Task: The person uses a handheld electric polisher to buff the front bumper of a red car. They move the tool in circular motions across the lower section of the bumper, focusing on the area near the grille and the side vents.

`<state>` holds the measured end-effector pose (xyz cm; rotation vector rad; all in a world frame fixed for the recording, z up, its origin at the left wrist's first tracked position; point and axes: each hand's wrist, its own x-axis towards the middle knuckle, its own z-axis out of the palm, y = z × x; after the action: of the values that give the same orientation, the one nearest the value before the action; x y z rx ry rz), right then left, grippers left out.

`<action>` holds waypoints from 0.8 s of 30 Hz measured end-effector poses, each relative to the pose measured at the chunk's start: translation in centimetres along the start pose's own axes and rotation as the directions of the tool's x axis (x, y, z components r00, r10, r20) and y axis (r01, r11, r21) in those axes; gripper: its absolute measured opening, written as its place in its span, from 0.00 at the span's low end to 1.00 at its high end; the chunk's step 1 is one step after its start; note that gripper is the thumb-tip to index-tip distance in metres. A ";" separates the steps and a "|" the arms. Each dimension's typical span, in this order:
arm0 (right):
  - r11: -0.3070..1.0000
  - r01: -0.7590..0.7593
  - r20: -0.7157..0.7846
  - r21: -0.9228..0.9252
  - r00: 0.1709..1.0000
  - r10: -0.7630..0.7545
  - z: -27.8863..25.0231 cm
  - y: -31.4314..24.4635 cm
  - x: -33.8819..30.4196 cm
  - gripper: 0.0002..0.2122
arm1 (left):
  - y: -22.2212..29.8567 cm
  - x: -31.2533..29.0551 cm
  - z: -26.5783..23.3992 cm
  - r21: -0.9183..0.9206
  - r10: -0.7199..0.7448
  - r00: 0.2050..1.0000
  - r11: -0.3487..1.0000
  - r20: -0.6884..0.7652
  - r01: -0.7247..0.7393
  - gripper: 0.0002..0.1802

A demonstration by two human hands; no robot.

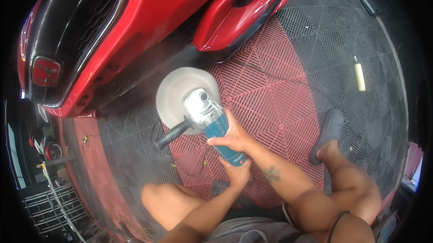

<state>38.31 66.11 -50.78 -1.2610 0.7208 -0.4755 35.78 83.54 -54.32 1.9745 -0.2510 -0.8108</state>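
Both my hands hold a blue and silver angle polisher (216, 125) in front of the red car. My right hand (233, 134) wraps round the middle of its blue body. My left hand (237, 171) grips the rear end of the body, its fingers partly hidden. A large pale round pad (173, 94) on the polisher looks smeared, as if spinning. The black side handle (172, 134) sticks out to the left with no hand on it. Beyond the pad is the dark lower edge of the car's front bumper (153, 40); contact between them cannot be made out.
A slatted red and grey tile floor (266, 107) lies beneath. A dark cable (275, 76) crosses it. At the right stands or lies a pale yellow bottle (359, 77). My shod foot (328, 132) is to the right. A metal rack (52, 202) is at lower left.
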 end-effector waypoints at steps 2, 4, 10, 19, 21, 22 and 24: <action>0.997 -0.033 0.029 -0.074 0.999 0.035 -0.2 0.0 0.0 0.58 | 1.1 -0.5 0.5 -0.091 -0.022 1.000 0.996 0.000 0.022 0.59; 0.998 -0.058 -0.020 -0.002 0.998 0.058 -1.0 -1.3 -0.6 0.58 | 1.1 -0.3 0.9 -0.136 -0.049 0.996 0.989 0.078 0.059 0.60; 0.999 -0.048 -0.243 -0.018 0.969 0.042 -6.5 -3.7 -1.9 0.54 | 4.7 -0.6 3.4 -0.042 -0.087 0.948 0.994 0.305 0.105 0.56; 0.940 0.078 -0.319 0.333 0.947 0.034 -9.8 -4.1 -2.6 0.46 | 5.1 -0.3 5.6 0.197 0.041 0.967 0.976 0.251 -0.093 0.60; 0.923 0.073 -0.248 0.378 0.969 0.024 -11.1 -3.2 -1.2 0.43 | 6.8 0.6 4.9 0.270 0.037 0.970 0.957 0.240 -0.104 0.61; 0.908 0.077 -0.259 0.412 0.965 0.036 -11.1 -3.2 -0.7 0.43 | 8.2 1.0 5.0 0.290 0.010 0.971 0.954 0.239 -0.082 0.61; 0.866 0.044 -0.231 0.499 0.969 0.084 -9.7 -2.8 -0.1 0.43 | 8.2 1.8 4.4 0.305 0.042 0.979 0.947 0.199 -0.102 0.62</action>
<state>31.44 58.85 -49.33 -0.7074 0.7542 -0.7580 35.62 75.27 -49.65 2.1683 -0.5949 -0.9605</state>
